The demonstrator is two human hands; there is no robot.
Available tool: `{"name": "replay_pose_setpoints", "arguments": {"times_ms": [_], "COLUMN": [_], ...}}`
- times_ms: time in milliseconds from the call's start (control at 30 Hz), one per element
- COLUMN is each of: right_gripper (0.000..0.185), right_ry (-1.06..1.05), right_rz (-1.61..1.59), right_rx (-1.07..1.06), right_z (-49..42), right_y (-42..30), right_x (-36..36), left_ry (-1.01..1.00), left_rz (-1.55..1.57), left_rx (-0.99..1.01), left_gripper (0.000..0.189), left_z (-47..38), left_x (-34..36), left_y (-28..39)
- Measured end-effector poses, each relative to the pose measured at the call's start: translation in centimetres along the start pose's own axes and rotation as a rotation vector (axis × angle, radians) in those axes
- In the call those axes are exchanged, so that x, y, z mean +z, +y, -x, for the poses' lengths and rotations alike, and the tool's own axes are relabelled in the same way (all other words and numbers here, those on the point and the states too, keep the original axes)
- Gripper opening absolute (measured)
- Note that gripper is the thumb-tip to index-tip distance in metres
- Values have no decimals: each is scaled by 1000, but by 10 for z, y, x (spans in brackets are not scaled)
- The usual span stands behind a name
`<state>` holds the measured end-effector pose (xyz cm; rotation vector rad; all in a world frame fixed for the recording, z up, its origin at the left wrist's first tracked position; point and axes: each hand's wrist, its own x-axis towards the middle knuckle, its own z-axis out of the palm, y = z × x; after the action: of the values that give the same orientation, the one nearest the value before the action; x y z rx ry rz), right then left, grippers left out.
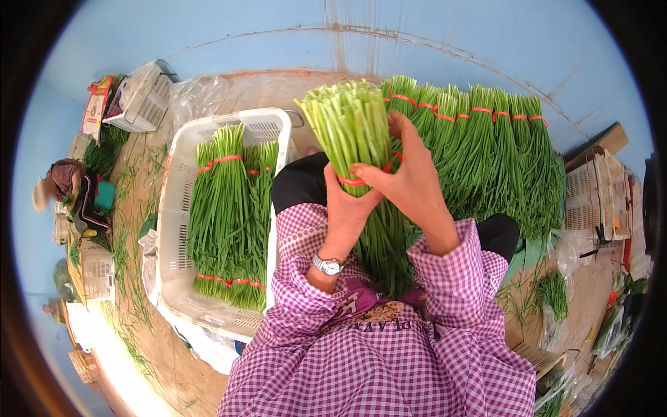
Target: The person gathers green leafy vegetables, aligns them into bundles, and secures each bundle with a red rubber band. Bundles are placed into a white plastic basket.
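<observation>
Both my hands are around a thick bundle of garlic chives point(346, 125), its pale cut stems tilted up and its dark leaves hanging toward my lap. My left hand point(346, 213) wraps the bundle from below, just under a red tie point(352, 181). My right hand point(411, 180) grips the right side, its thumb near the tie and its fingers behind the stems. To the left stands a white plastic crate point(174, 208) with tied chive bundles point(226, 203) laid inside, some with stems pointing the opposite way.
Tied chive bundles point(484, 151) stand in a row against the blue wall point(250, 47) on the right. Loose leaves litter the floor point(130, 208). A person point(70, 187) sits at far left. More crates point(581, 187) stand at right, beside plastic bags point(570, 250).
</observation>
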<state>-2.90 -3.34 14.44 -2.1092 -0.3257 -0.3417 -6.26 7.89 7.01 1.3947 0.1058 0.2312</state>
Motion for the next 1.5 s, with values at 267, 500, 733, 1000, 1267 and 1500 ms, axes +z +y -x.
{"name": "replay_pose_setpoints", "arguments": {"times_ms": [267, 500, 733, 1000, 1267, 1500], "right_gripper": [71, 54, 56, 69, 28, 25], "right_ry": [-92, -124, -163, 25, -10, -81], "right_rz": [-614, -729, -832, -422, -174, -82], "right_rx": [239, 271, 320, 18, -378, -431], "right_z": [-4, -1, 2, -4, -19, -16], "right_y": [15, 19, 21, 10, -32, -29], "right_x": [8, -10, -10, -14, -57, -62], "left_ry": [-62, -213, -355, -278, -212, -217], "left_rz": [-84, -111, 46, 47, -87, -85], "left_rx": [40, -16, -103, -103, 7, 26], "left_gripper": [84, 87, 85, 83, 91, 88], "left_z": [7, 1, -10, -2, 6, 12], "left_x": [6, -13, -15, -21, -29, -30], "left_y": [8, 6, 13, 13, 19, 17]}}
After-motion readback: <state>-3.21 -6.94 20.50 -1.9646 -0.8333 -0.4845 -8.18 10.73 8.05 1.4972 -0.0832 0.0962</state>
